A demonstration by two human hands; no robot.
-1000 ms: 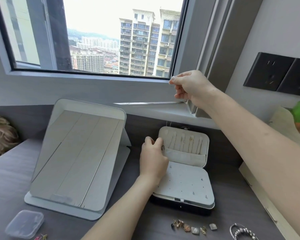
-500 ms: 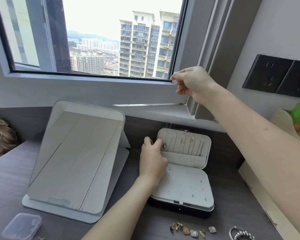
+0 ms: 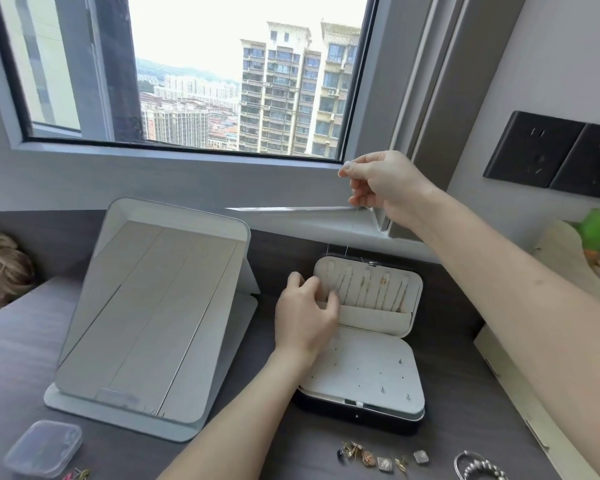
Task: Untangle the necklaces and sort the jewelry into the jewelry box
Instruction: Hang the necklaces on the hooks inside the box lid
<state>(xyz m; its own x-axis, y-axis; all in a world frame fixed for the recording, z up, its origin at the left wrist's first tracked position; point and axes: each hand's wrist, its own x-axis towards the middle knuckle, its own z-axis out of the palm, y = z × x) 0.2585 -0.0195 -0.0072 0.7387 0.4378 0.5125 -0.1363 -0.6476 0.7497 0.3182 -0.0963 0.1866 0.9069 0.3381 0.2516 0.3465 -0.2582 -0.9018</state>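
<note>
**Hanging a necklace in the lid, head view.** My right hand (image 3: 381,185) is raised before the window frame. Its thumb and forefinger pinch the top of a fine pale metal necklace chain (image 3: 350,233), and its other fingers are curled under. The necklace chain hangs almost straight down to the top left of the open black jewelry box with cream lining (image 3: 361,372). The jewelry box stands on the dark grey wood-grain surface (image 3: 21,358). My left hand (image 3: 305,317) rests against the left side of the lid's slotted panel with its fingers curled. I cannot tell whether they pinch the lower end of the chain.

Hazards, as I judge them:
- (a) The chain looks taut and very thin, so a harder upward pull could tip the light lid or strain a link.
- (b) Other chains hang in the neighbouring slots, and slack dropped across them could knot.
- (c) A slipped pinch could let the chain fall behind the box.

The loose small gold and stone earrings (image 3: 381,459) at the near edge lie well apart from both hands.
</note>
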